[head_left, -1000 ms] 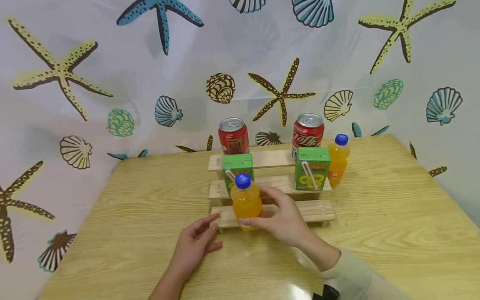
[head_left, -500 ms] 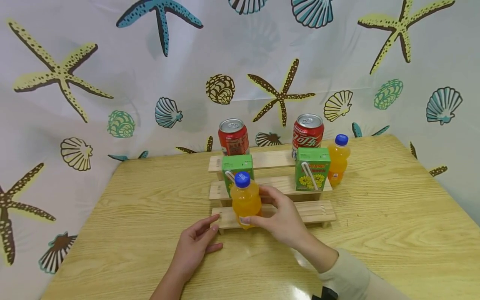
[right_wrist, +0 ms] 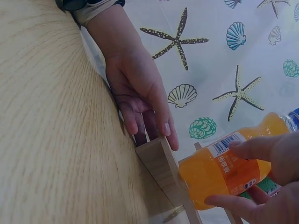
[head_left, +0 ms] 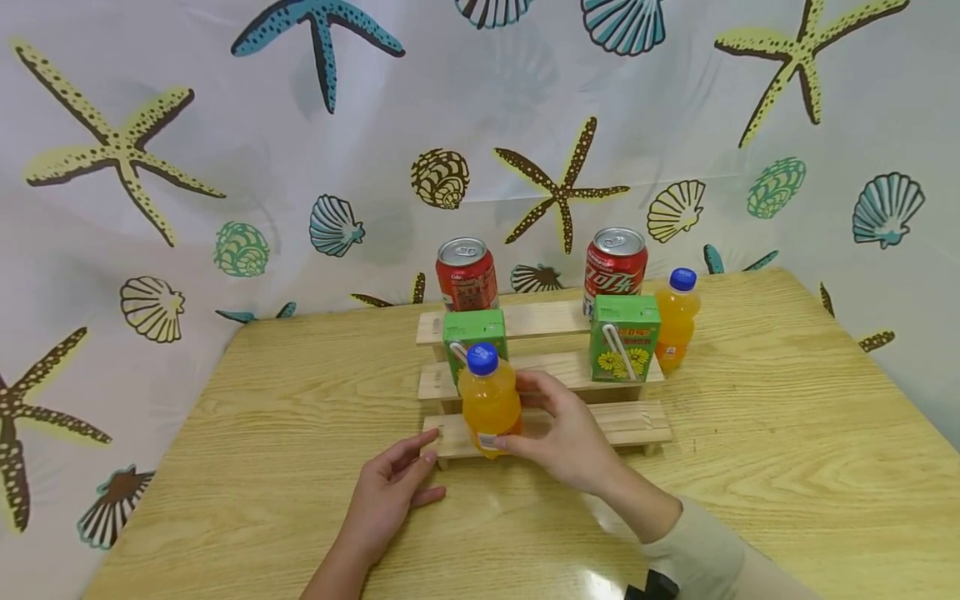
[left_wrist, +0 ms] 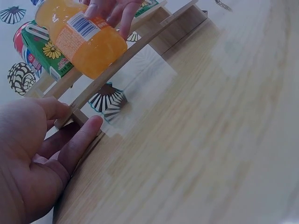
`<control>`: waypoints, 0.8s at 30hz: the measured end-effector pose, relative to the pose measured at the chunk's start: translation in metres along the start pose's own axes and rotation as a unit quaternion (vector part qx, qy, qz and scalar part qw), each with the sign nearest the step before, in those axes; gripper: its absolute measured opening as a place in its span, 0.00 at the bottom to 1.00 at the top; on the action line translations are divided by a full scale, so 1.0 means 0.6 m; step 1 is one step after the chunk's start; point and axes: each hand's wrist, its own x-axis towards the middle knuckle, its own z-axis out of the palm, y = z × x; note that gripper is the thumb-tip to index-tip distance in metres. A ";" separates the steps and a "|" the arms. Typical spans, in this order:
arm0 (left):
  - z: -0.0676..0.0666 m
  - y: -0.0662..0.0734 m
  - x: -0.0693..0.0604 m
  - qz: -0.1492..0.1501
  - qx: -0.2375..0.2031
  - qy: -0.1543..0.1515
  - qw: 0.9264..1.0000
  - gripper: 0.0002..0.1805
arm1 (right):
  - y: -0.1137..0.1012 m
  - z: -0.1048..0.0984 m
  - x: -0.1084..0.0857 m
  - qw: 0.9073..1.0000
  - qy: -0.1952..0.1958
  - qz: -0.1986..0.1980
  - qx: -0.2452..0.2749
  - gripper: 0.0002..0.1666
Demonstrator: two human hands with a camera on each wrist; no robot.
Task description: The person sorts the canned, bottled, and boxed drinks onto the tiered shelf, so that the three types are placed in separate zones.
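A bottle of orange drink (head_left: 489, 398) with a blue cap is at the left part of the lowest step of a wooden tiered rack (head_left: 630, 421). My right hand (head_left: 566, 433) holds it from the right, thumb on the front near the label, fingers behind. The right wrist view shows the bottle's barcode beside the thumb of that hand (right_wrist: 275, 163). At the rack's left front corner, my left hand (head_left: 386, 492) grips the end of the lowest step, as the left wrist view also shows (left_wrist: 32, 154). Part of the left drink carton (head_left: 474, 325) is hidden behind the bottle.
Another drink carton (head_left: 626, 337) stands on the middle step at right. Two red cola cans, left (head_left: 467, 275) and right (head_left: 617, 267), stand on the top step. A second orange drink bottle (head_left: 677, 321) stands on the table (head_left: 787, 400), right of the rack. Behind hangs a patterned cloth (head_left: 375, 125).
The held bottle has shifted slightly left and back and turned a little, so more of its barcode label faces the front. My left hand stays at the rack's corner.
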 end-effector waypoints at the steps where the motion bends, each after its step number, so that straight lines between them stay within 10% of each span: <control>1: 0.000 0.000 0.000 0.000 -0.001 0.000 1.000 0.20 | 0.000 -0.001 0.000 1.000 0.002 -0.004 -0.008 0.42; 10: 0.002 0.000 -0.001 0.002 0.001 0.001 1.000 0.20 | 0.003 0.002 -0.003 0.999 0.029 -0.001 -0.023 0.42; 24: 0.002 0.000 0.000 0.000 0.001 0.003 1.000 0.20 | -0.015 -0.032 0.000 0.997 -0.040 0.037 0.048 0.42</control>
